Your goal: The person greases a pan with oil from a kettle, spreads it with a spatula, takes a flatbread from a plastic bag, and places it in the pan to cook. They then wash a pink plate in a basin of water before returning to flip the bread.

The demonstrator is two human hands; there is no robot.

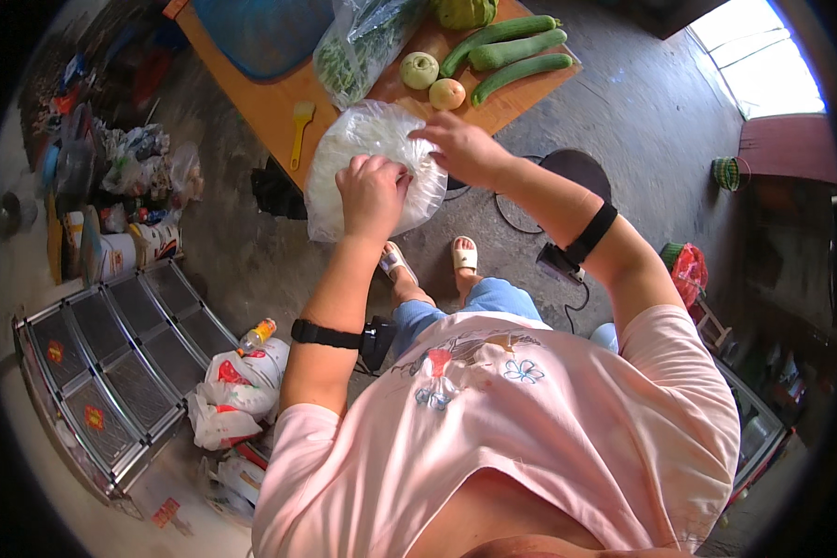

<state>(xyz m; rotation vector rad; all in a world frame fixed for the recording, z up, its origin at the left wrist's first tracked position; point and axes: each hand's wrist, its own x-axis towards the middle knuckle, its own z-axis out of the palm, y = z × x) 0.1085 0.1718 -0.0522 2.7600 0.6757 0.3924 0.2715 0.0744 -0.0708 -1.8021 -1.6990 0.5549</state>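
Observation:
A round, translucent plastic bag (335,143) with something whitish inside sits at the near edge of the wooden table (268,115). Its plastic is gathered into pleats on the right. My left hand (373,192) lies over the front of the bag, thumb and fingertips pinched together at the film. My right hand (467,150) reaches in from the right, fingers bent by the gathered pleats; whether they grip the film is unclear. What exactly the bag holds cannot be made out.
Beyond the bag are green gourds (519,52), round pale fruits (446,94), a bag of leafy greens (359,59) and a blue tray (265,35). A yellow-handled brush (298,136) lies left. On the floor stand a dark round stool (575,174) and stuffed plastic bags (234,397).

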